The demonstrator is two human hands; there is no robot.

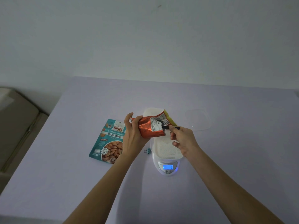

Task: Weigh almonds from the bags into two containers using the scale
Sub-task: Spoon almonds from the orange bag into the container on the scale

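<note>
On the lavender table (226,159), the far edge meets the wall and the left edge drops beside a beige cushion (16,126). There is wide bare cloth toward the person and to the right of the scale (168,171). The scale sits mid-table and its blue display (168,167) reads 0. A white perforated tray (165,147) rests on it, long axis near-to-far.

The orange foil bag (149,128) is held above the tray's far half. Its long axis runs left to right-and-away, with the yellow end pointing far right. The printed back label faces up; the text is too small to read. The left hand (131,135) grips the bag's left end. The right hand (184,139) pinches a thin black tool (174,127) at the bag's edge; what kind is unclear.

A teal bag (110,139) lies flat left of the scale, top away. It reads "Protein snacks", "Roasted Almonds", "UNSALTED". A blue binder clip (147,150) lies between this bag and the scale. A clear container (198,120) sits far right.
</note>
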